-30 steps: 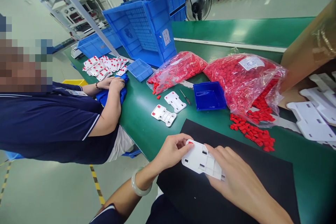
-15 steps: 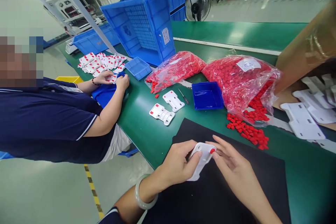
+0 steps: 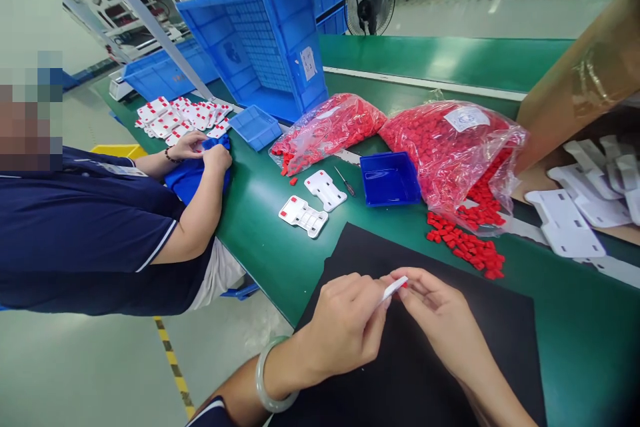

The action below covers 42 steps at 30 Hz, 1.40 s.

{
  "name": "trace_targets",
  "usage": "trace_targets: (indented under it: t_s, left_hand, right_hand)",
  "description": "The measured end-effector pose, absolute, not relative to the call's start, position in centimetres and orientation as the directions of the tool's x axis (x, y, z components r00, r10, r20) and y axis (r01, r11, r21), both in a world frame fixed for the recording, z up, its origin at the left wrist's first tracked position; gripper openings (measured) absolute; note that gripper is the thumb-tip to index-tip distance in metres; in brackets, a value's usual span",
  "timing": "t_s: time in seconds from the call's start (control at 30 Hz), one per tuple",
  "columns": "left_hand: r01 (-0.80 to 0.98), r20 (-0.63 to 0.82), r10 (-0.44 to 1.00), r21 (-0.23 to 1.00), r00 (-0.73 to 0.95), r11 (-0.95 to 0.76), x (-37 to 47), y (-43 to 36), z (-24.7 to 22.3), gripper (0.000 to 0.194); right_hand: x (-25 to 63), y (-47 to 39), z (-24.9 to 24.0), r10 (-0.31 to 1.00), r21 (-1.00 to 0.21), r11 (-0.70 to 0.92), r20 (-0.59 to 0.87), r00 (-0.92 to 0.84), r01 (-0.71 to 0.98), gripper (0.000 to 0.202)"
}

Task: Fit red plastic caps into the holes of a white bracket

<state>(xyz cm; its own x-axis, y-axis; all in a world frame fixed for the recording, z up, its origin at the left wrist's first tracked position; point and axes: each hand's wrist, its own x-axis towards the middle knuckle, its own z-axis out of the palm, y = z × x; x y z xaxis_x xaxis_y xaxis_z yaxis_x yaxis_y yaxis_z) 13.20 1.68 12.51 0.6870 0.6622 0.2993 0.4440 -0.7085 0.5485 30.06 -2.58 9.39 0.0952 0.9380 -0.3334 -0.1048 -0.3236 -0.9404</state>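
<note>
White plate (image 3: 394, 289), turned edge-on, is clamped in the curled left hand (image 3: 345, 327); the right hand (image 3: 443, 313), palm leftward, pinches its right end beside a red piece (image 3: 405, 285).

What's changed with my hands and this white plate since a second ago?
The white plate turned from broad face showing to nearly edge-on. Your right hand let go of one end and moved to the end with a red piece; your left hand still grips the plate. The screwdriver and dark blue tray stayed put.
</note>
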Motion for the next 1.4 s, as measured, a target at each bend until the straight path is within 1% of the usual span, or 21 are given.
trace_targets:
  t_s: [0.07, 0.23, 0.33, 0.47, 0.6, 0.67, 0.8, 0.87, 0.97, 1.07, 1.1, 1.17, 1.23, 1.27, 1.33, 1.4]
  left_hand:
    - [0.455, 0.305, 0.658, 0.525, 0.689, -0.719, 13.2, 1.6, 12.5, 0.01]
    - [0.448, 0.32, 0.649, 0.515, 0.69, -0.731, 13.1, 1.9, 12.7, 0.013]
    - [0.464, 0.339, 0.633, 0.46, 0.696, -0.757, 13.0, 1.9, 12.9, 0.01]
    - [0.495, 0.348, 0.616, 0.38, 0.707, -0.782, 13.1, 1.4, 12.9, 0.009]
    - [0.484, 0.389, 0.594, 0.348, 0.705, -0.803, 13.1, 1.0, 12.6, 0.011]
    - [0.462, 0.38, 0.607, 0.408, 0.698, -0.787, 12.9, 1.1, 12.5, 0.01]
    - [0.415, 0.298, 0.692, 0.624, 0.657, -0.662, 12.4, 1.6, 12.5, 0.01]
    - [0.419, 0.257, 0.725, 0.674, 0.639, -0.609, 12.3, 1.8, 12.6, 0.011]
    - [0.427, 0.243, 0.726, 0.673, 0.643, -0.604, 12.2, 1.7, 12.5, 0.011]
    - [0.407, 0.32, 0.686, 0.616, 0.653, -0.674, 12.2, 1.5, 12.4, 0.013]
    - [0.394, 0.339, 0.681, 0.615, 0.649, -0.683, 12.1, 1.5, 12.4, 0.013]
    - [0.371, 0.326, 0.711, 0.677, 0.623, -0.636, 12.1, 1.5, 12.2, 0.014]
    - [0.344, 0.308, 0.758, 0.749, 0.576, -0.566, 12.1, 1.5, 11.9, 0.014]
    - [0.328, 0.326, 0.771, 0.764, 0.548, -0.556, 12.1, 1.5, 11.7, 0.012]
    - [0.302, 0.407, 0.761, 0.742, 0.505, -0.598, 12.3, 1.4, 11.3, 0.01]
    - [0.29, 0.492, 0.716, 0.683, 0.496, -0.67, 12.4, 1.2, 11.0, 0.014]
  right_hand:
    - [30.1, -2.6, 9.4, 0.943, -0.946, -0.307, -0.317, 0.096, -0.108, 0.029]
    - [30.6, -2.2, 9.4, 0.952, -0.946, -0.298, -0.305, 0.039, -0.13, 0.033]
    - [30.8, -2.1, 9.5, 0.95, -0.943, -0.301, -0.309, 0.037, -0.143, 0.036]
    - [30.6, -2.4, 9.4, 0.943, -0.935, -0.321, -0.331, 0.044, -0.148, 0.033]
    - [30.2, -2.6, 9.1, 0.94, -0.938, -0.321, -0.332, 0.075, -0.128, 0.029]
    - [30.2, -2.6, 9.1, 0.941, -0.934, -0.322, -0.333, 0.053, -0.152, 0.028]
    - [30.5, -2.6, 9.2, 0.936, -0.909, -0.344, -0.351, -0.011, -0.236, 0.03]
    - [30.6, -2.6, 9.3, 0.933, -0.902, -0.355, -0.36, -0.029, -0.246, 0.032]
    - [30.5, -2.6, 9.5, 0.938, -0.913, -0.346, -0.343, -0.052, -0.216, 0.027]
    - [30.2, -2.5, 9.6, 0.954, -0.939, -0.3, -0.298, -0.038, -0.168, 0.022]
    - [30.1, -2.5, 9.7, 0.956, -0.943, -0.293, -0.292, -0.029, -0.16, 0.021]
    - [29.9, -2.6, 9.8, 0.953, -0.936, -0.301, -0.303, -0.02, -0.181, 0.019]
    - [29.6, -2.8, 9.9, 0.941, -0.901, -0.333, -0.336, -0.039, -0.278, 0.019]
    - [29.5, -2.8, 10.1, 0.933, -0.869, -0.351, -0.354, -0.058, -0.349, 0.019]
    - [29.2, -2.9, 10.4, 0.92, -0.782, -0.374, -0.38, -0.094, -0.498, 0.02]
    - [28.9, -2.9, 10.7, 0.913, -0.708, -0.37, -0.395, -0.096, -0.602, 0.019]
